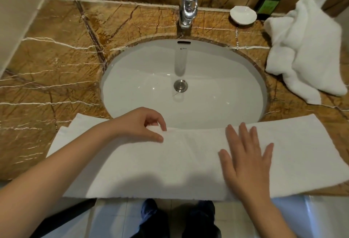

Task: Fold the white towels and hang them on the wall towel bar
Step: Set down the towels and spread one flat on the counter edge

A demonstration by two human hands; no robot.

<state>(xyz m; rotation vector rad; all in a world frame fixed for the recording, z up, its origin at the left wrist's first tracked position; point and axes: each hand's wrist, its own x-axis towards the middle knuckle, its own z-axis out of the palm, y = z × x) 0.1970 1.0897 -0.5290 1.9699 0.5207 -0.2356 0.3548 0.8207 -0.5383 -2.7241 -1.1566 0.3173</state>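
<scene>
While the right hand (247, 160) presses flat, the left hand (139, 126) pinches the edge of the folded towel (170, 164).
It is a soft white band across the veined brown marble worktop (56, 67), overlapping the oval sink (132, 90).

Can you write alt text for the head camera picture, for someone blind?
A person's left hand pinches the far edge of a white towel spread along a marble counter; the right hand lies flat on it. Beyond are a white sink, a chrome faucet and a crumpled towel.

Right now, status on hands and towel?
Left hand pinches flat towel far edge; right hand flat on it. Second towel crumpled by sink.
</scene>
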